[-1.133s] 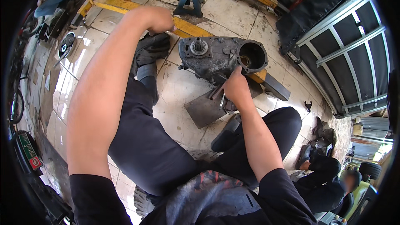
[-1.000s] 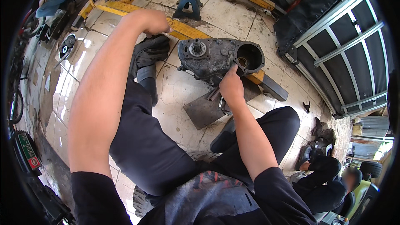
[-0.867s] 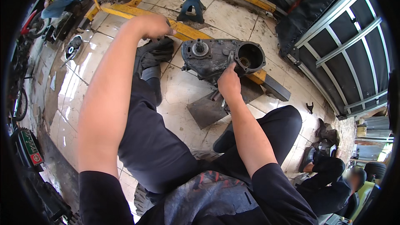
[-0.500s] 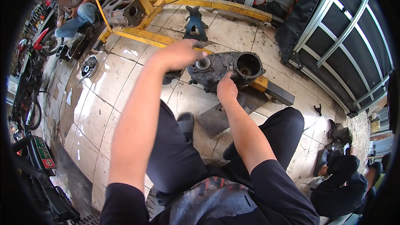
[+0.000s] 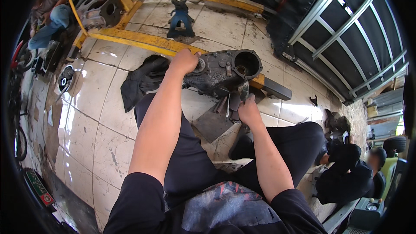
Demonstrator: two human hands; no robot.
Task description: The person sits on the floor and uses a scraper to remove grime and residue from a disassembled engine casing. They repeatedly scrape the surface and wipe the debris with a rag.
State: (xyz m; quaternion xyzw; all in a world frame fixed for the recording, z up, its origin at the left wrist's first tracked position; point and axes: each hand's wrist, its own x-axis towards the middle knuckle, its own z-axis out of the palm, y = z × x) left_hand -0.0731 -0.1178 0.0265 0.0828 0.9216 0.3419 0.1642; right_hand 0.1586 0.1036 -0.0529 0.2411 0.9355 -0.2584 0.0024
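A dirty dark-metal gearbox housing (image 5: 212, 76) lies across a yellow steel beam (image 5: 143, 42), its round open bore (image 5: 246, 66) facing up at the right end. A ring-shaped bearing (image 5: 199, 65) shows at its left end. My left hand (image 5: 185, 62) rests at that end beside the bearing, fingers closed; what is inside them is hidden. Just below the bore, my right hand (image 5: 249, 111) is closed next to a greyish flat piece (image 5: 244, 90) under the housing. I cannot make out what it grips. Dark flat plates (image 5: 212, 123) lie on the floor beneath.
A black cloth (image 5: 141, 80) lies left of the housing. Beyond the beam stands a blue-grey jack stand (image 5: 180, 19). A large metal casing (image 5: 99, 12) sits at the far left, and a black panelled frame (image 5: 346, 34) at the right. Another person (image 5: 342, 177) crouches at the lower right.
My left hand has come down from above the bearing to the housing's left end. My right hand has moved off the housing's front face, down and right, and closed. The view has shifted right.
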